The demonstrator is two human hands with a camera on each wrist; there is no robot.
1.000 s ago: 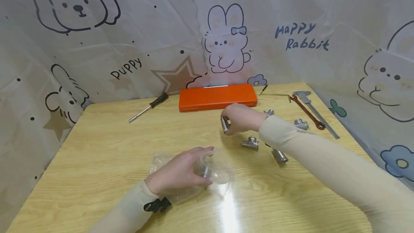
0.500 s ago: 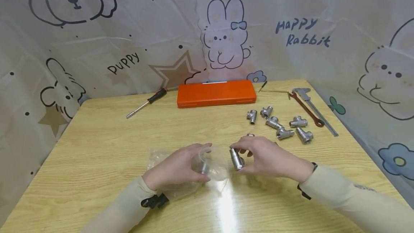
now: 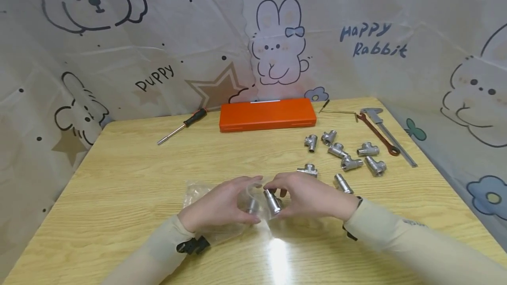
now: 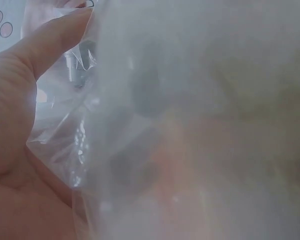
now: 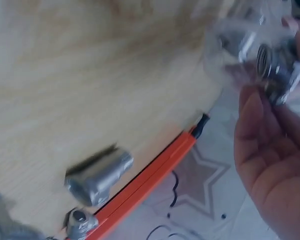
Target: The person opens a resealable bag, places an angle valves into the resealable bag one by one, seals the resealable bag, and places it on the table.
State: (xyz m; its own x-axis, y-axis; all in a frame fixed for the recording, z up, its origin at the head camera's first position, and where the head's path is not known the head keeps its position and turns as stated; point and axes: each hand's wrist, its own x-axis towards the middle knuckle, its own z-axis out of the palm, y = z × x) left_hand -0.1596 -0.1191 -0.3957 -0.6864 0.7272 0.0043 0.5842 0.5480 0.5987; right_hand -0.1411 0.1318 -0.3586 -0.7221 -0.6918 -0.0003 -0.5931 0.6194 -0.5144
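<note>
At table centre: a silver threaded metal tee pipe fitting [image 3: 273, 201] is pinched between the thumb and curled fingers of the right hand [image 3: 306, 197], right at the mouth of a clear crumpled plastic bag [image 3: 222, 208].
Bag: it lies on the pale wooden table [image 3: 119, 179]; the left hand [image 3: 219, 206] curls over it and grips its opening, thumb and fingers closed on the film.
Bag contents: one more metal piece [image 3: 251, 206] shows through the plastic; the left wrist view is all blurred film, so its shape is probably a fitting, but I cannot be sure.
Loose fittings: a scatter of similar silver pipe fittings [image 3: 342, 153] sits on the table behind and to the right of the right hand, well apart from the bag.
Far edge: a flat orange plastic case [image 3: 267, 115] lies against the printed backdrop, with a black-handled screwdriver [image 3: 182, 126] to its left.
Right corner: a red-tinted spanner [image 3: 376, 134] and a steel vernier caliper [image 3: 386, 133] lie side by side.
</note>
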